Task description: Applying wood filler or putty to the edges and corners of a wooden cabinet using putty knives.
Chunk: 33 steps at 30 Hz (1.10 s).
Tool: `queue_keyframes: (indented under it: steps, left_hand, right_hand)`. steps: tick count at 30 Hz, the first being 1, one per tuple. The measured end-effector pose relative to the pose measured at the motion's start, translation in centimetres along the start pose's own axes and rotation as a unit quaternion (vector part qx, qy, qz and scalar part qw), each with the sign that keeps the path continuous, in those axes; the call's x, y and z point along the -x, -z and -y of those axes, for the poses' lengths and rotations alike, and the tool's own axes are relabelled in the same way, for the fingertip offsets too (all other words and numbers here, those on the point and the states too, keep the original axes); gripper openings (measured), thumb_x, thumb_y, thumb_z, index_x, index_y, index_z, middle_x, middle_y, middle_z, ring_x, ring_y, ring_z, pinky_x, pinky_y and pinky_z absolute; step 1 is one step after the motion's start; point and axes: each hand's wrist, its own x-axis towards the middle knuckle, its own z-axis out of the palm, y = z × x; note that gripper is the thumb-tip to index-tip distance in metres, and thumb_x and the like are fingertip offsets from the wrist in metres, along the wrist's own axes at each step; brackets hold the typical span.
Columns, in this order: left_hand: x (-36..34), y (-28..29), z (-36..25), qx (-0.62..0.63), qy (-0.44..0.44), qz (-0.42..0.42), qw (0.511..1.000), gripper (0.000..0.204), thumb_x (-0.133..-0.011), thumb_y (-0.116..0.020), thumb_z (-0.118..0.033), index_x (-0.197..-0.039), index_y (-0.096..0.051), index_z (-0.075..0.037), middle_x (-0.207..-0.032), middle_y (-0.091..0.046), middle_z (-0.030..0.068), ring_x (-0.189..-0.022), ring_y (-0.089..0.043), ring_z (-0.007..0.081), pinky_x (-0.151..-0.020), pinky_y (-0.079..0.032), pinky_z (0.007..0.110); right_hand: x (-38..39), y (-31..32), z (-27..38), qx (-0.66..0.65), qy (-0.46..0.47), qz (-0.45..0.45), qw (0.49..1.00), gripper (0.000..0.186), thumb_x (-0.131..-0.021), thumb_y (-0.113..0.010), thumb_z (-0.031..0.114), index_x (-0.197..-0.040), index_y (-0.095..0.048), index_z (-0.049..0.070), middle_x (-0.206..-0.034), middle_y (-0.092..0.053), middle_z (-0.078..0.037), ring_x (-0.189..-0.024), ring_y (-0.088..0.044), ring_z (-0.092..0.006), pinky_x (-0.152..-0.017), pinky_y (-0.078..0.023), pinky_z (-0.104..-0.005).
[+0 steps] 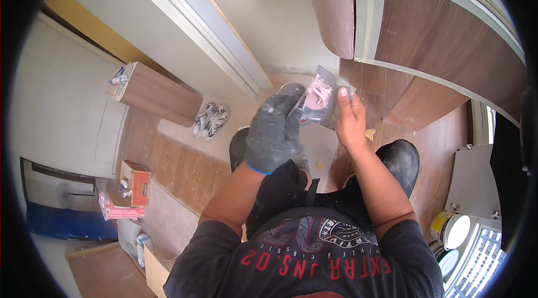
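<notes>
In front of my knees, both hands meet at a flat, shiny grey plate [321, 98], which looks like a putty scraper. Pink paste like putty is smeared across its face. My left hand [274, 130], in a dusty grey work glove, closes on the plate's left side, where a thin edge sticks out; its fingertips are partly hidden. My bare right hand [351, 121] grips the right side, thumb on top, fingers hidden behind. Whether this is one plate or two overlapping is unclear. Below lies a pale board [322, 144] on the floor.
A tall wood-look box [162, 93] and patterned shoes [212, 120] lie to the left, with an orange carton [134, 183] nearer. Ahead right stands a brown panel [443, 40] edged with masking tape. Paint tubs [457, 231] are at the lower right.
</notes>
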Motion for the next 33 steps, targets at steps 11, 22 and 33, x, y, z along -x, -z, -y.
queue_keyframes:
  steps: [11, 22, 33]
  left_hand:
    - [2.8, -2.9, 1.2, -0.108, -0.011, 0.004, 0.994, 0.039, -0.087, -0.062, -0.019, -0.123, -0.062, -0.003, -0.116, -0.062, 0.0143, -0.105, -0.058, 0.0314, -0.088, -0.049, 0.046]
    - [4.4, -2.5, -0.5, -0.144, -0.017, -0.009, 0.989, 0.05, -0.073, -0.064, -0.011, -0.123, -0.066, -0.017, -0.102, -0.062, 0.0079, -0.092, -0.059, 0.0307, -0.085, -0.047, 0.046]
    - [0.8, -0.9, 3.4, -0.091, -0.019, -0.17, 0.981, 0.05, -0.083, -0.061, -0.01, -0.133, -0.057, -0.012, -0.1, -0.067, 0.0083, -0.08, -0.062, 0.0285, -0.073, -0.051, 0.043]
  right_hand:
    - [-1.0, 0.5, -1.6, -0.417, -0.26, 0.061, 0.869, 0.038, -0.105, -0.045, 0.03, -0.129, -0.051, 0.0, -0.12, -0.064, -0.014, -0.107, -0.066, -0.0248, -0.093, -0.053, -0.0408]
    - [0.2, 0.0, -1.6, -0.154, -0.089, -0.068, 0.982, 0.039, -0.105, -0.046, 0.034, -0.116, -0.057, -0.002, -0.087, -0.064, -0.004, -0.071, -0.053, -0.0125, -0.061, -0.044, -0.0322]
    - [1.8, -1.1, -0.1, 0.114, -0.017, 0.114, 0.987, 0.044, -0.105, -0.046, 0.036, -0.121, -0.059, -0.003, -0.099, -0.069, -0.018, -0.094, -0.067, -0.0252, -0.086, -0.05, -0.0338]
